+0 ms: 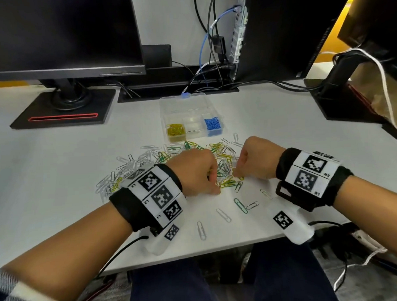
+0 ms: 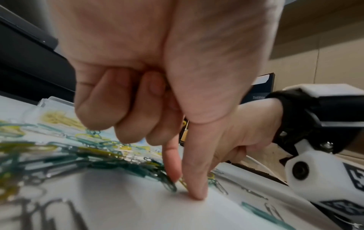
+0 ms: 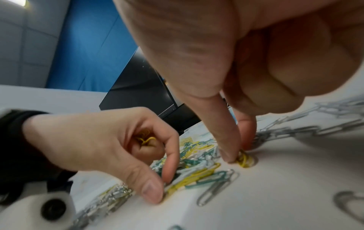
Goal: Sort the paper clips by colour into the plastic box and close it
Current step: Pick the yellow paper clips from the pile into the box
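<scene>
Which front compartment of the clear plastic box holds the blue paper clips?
The front right compartment of the clear plastic box; the left one holds yellow clips, the middle almost none.

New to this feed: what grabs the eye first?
The heap of loose paper clips, yellow, green and silver, spread across mid-desk. Both hands work its near edge: the left hand and right hand each pinching at yellow clips. Behind it, the open plastic box holds sorted yellow and blue clips.
</scene>
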`<state>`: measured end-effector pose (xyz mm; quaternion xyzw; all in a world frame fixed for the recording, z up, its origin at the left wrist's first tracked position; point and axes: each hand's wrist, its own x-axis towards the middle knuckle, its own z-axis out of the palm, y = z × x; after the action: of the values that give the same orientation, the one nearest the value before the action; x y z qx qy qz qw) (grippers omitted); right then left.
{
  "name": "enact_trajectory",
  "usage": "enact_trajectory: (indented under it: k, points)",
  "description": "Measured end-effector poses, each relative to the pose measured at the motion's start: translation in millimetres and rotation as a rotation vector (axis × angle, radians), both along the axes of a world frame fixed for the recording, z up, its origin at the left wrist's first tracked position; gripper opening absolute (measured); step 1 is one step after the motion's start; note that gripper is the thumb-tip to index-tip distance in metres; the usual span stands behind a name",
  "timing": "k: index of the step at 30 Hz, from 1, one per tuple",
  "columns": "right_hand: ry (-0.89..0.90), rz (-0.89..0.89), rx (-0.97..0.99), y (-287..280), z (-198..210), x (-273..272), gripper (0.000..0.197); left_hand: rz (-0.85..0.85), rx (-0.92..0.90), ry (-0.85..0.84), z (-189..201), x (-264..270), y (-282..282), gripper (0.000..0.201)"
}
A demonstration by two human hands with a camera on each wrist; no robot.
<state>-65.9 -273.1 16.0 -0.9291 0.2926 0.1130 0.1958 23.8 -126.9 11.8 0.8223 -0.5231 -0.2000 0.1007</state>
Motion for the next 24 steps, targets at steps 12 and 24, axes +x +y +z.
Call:
enact_trajectory:
  k: [12,24]
  points:
    - [-0.078,0.082,0.034,-11.7,-3.5,-15.1,0.017,0.044,0.088,-0.166,2.6,-0.3,-13.2,0.030]
    - [-0.454,-0.425,1.370,-30.2,3.5,-49.6,0.024,0.083,0.117,-0.114,2.4,10.6,-13.2,0.010]
